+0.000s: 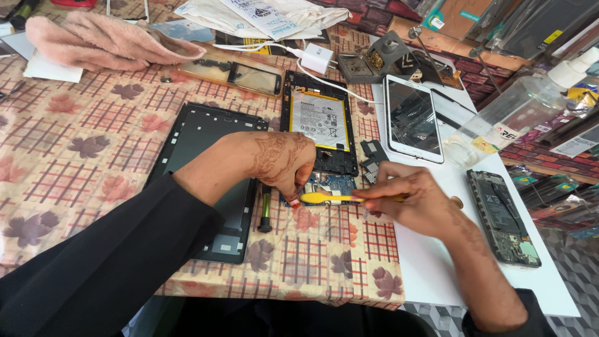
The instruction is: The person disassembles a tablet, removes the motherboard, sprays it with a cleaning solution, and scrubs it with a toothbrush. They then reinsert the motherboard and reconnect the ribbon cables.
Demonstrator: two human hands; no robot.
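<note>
yellow tool (324,198) over opened tablet (319,134), leaf-patterned tablecloth (75,150), cluttered bench.

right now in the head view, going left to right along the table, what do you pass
pink towel → dark tablet back cover → opened tablet with battery → white tablet with screen up → clear bottle. Lower down, the left hand and right hand meet over the yellow tool.

A single head-worn camera looks steeply down and forward over the desk (75,156) from the person's seat, close enough that both forearms enter from the bottom edge. The hands (349,181) sit just below centre of the frame. The far desk edge is cut off at the top; floor (574,274) shows at lower right.
</note>
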